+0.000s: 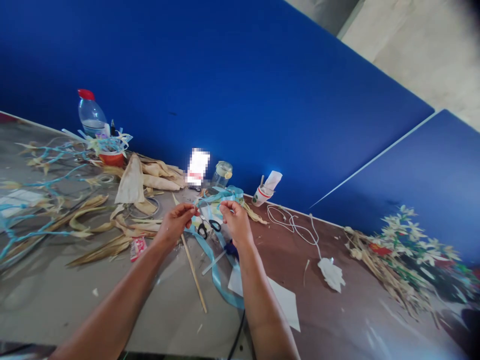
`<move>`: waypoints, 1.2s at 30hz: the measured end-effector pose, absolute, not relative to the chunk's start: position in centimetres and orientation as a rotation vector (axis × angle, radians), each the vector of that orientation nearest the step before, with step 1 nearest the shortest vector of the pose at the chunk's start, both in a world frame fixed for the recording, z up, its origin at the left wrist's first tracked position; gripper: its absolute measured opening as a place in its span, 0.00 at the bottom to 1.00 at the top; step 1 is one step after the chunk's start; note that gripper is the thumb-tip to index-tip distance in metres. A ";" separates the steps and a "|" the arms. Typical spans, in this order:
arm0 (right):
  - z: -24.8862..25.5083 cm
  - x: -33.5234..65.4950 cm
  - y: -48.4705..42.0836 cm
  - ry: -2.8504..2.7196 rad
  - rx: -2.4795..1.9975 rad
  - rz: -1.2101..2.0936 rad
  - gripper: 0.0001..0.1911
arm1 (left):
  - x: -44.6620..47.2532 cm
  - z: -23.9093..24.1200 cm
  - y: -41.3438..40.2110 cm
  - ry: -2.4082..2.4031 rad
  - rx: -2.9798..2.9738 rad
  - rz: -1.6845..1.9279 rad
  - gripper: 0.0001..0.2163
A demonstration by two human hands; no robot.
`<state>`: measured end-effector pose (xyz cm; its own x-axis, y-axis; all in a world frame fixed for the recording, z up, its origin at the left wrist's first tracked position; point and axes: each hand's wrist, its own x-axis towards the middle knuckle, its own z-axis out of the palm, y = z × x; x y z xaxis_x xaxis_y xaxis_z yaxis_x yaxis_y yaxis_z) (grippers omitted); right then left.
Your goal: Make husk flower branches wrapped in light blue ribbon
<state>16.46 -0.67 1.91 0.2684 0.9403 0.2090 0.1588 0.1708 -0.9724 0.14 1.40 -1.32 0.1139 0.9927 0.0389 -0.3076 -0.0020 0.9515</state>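
Near the middle of the view, my left hand (177,223) is closed in a pinch. Opposite it, a short distance apart, my right hand (237,222) also has its thumb and fingers pressed together. Whatever lies between the fingertips is too small to make out. Scissors with black handles (214,226) lie on the table between the two hands. Light blue ribbon (216,281) curls across the table beneath and behind them. A thin wooden stick (194,276) rests below my left hand, and white paper (285,299) is partly covered by my right forearm.
Dried husks (161,181) and blue-wrapped stems (48,227) spread over the left side. A bottle with a red cap (92,114), a glass jar (222,174) and a paper cup (261,195) stand along the blue partition (240,95). White cable (296,224) and artificial flowers (412,235) lie right.
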 end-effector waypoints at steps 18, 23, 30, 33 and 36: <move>2.5 13.7 -1.4 -1.574 -1.136 0.468 0.11 | 0.7 -0.7 0.7 0.893 1.100 1.189 0.16; 2.7 13.9 -1.5 -1.567 -1.185 0.392 0.09 | 0.5 -0.9 0.8 0.894 1.117 1.207 0.14; 3.0 15.0 -0.9 -1.530 -1.440 0.211 0.14 | -0.5 -1.7 2.2 0.992 1.005 1.484 0.13; 2.4 15.3 -0.3 -1.594 -1.449 0.219 0.13 | -1.1 -1.8 2.9 1.102 0.941 1.633 0.12; 1.4 15.1 0.2 -1.662 -1.463 0.239 0.11 | -1.8 -1.8 3.4 1.165 0.895 1.736 0.12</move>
<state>15.11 0.21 1.45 0.0851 0.8742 0.4780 0.7044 0.2865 -0.6494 -1.81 3.37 -1.81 -0.3920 0.9141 0.1040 -0.2503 -0.2147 0.9441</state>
